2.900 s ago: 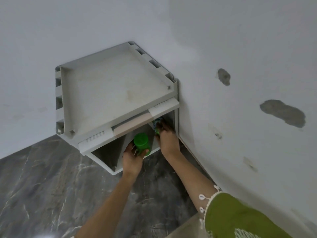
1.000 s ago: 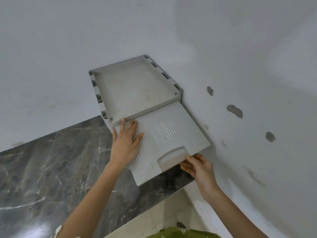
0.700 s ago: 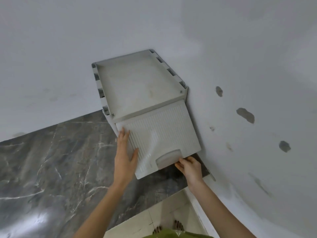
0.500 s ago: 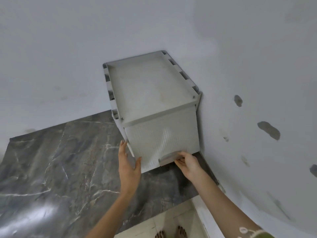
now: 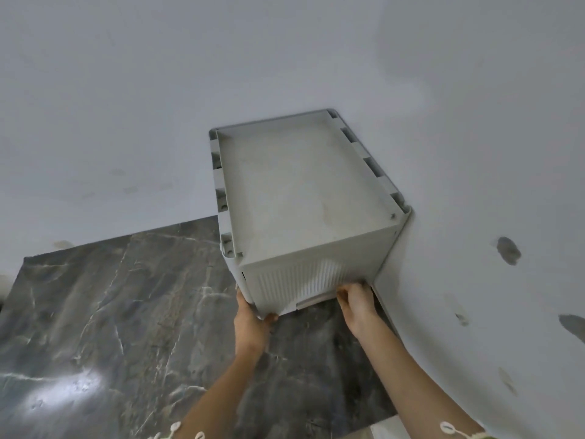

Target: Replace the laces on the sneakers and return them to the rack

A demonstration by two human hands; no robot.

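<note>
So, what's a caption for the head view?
The left hand and right hand grip the ribbed front flap of a grey plastic box.

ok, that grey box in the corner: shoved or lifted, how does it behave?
Probably light for its size: the box looks thin moulded plastic. Likely slides on the polished floor, but walls block two sides. The ribbed door may swing open if lifted by it.
</note>
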